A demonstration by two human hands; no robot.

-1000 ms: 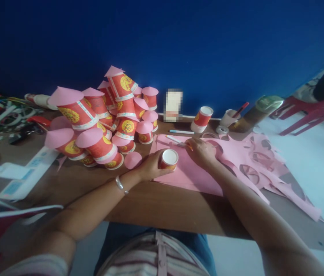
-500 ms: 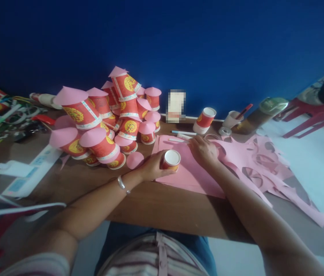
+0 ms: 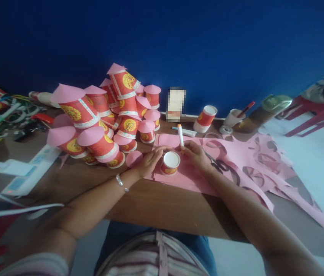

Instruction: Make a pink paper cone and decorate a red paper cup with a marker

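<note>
A short paper cup (image 3: pixel 170 167), red with a yellow emblem and a white rim, stands mouth up on a stack of pink paper sheets (image 3: pixel 196 184). Just left of it is my left hand (image 3: pixel 152 161), its fingers stretched forward past the cup's back left side; whether they touch it I cannot tell. My right hand (image 3: pixel 194 154), behind and right of the cup, grips a slim white tube with an orange tip (image 3: pixel 180 135), held nearly upright. It looks like a marker or a glue stick. Black-handled scissors (image 3: pixel 221 165) lie beside my right wrist.
Left stands a pile of red cups with pink cone roofs (image 3: pixel 129 126), near a white power strip (image 3: pixel 32 172). Pink paper scraps (image 3: pixel 254 165) cover the right side. Behind are stacked cups (image 3: pixel 206 119), a tape roll (image 3: pixel 226 130) and a bottle (image 3: pixel 265 111).
My left hand has let go of the short cup, which now stands on the paper. My right hand has lifted the white tube off the sheets and moved left and nearer, uncovering the scissors.
</note>
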